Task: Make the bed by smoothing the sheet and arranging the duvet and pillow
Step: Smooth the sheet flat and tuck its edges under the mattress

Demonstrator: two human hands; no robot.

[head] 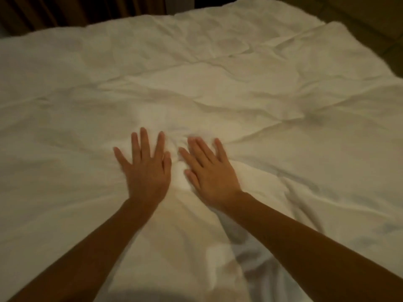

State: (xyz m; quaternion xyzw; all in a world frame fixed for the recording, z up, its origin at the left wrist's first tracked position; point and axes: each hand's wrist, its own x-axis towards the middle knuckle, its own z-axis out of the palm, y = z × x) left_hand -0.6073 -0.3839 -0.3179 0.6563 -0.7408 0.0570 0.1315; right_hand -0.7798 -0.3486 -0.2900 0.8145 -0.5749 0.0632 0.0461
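Observation:
A white, wrinkled duvet [218,83] covers the whole bed in the head view. My left hand [146,168] lies flat on it near the middle, fingers spread and straight. My right hand [210,171] rests flat beside it, a small gap apart, fingers straight and angled to the left. A bunched fold of fabric rises between and just beyond the fingertips. Deeper creases run under my right forearm toward the near edge. No pillow shows in this view.
Dark brown curtains [48,12] hang beyond the bed's far left edge. At the far right, past the duvet's corner, lies dim floor or wall [375,22]. The bed's right edge runs diagonally at the upper right.

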